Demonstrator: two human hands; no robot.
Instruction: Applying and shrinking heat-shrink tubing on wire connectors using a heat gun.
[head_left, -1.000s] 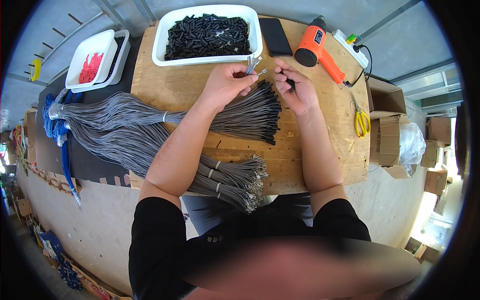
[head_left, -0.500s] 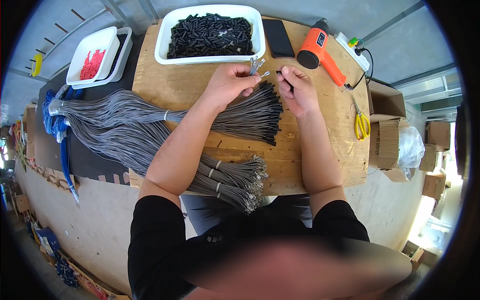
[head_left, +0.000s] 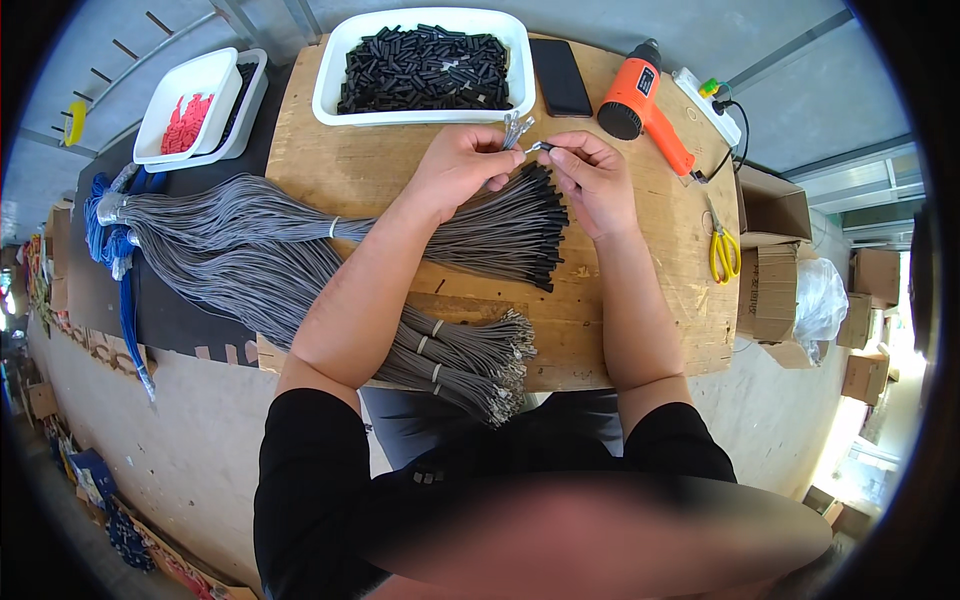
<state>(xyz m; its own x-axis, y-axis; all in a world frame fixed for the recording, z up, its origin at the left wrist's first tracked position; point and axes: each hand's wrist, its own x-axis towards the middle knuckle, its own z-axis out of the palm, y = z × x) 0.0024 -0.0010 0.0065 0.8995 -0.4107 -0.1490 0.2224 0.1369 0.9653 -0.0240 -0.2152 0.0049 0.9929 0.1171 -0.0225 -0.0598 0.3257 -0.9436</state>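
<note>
My left hand [head_left: 462, 165] holds a small bunch of grey wires [head_left: 516, 128] with bare metal ends pointing up and right. My right hand [head_left: 592, 180] pinches a small black sleeve [head_left: 540, 147] at the tip of one wire, right beside the left hand's fingers. Both hands hover over a fanned bundle of grey cables with black-sleeved ends [head_left: 505, 232] on the wooden board [head_left: 640, 290]. A white tray of black sleeves [head_left: 424, 66] sits just beyond the hands.
A black phone [head_left: 559, 76], an orange heat gun [head_left: 640, 102], a power strip [head_left: 711, 103] and yellow scissors [head_left: 721, 252] lie to the right. White trays with red pieces [head_left: 189, 116] stand far left. Tied grey cable bundles [head_left: 465, 362] reach the near edge. Cardboard boxes [head_left: 775, 270] stand at the right.
Both hands stayed together above the cable bundle. The fingers shifted slightly around the wire ends and the sleeve.
</note>
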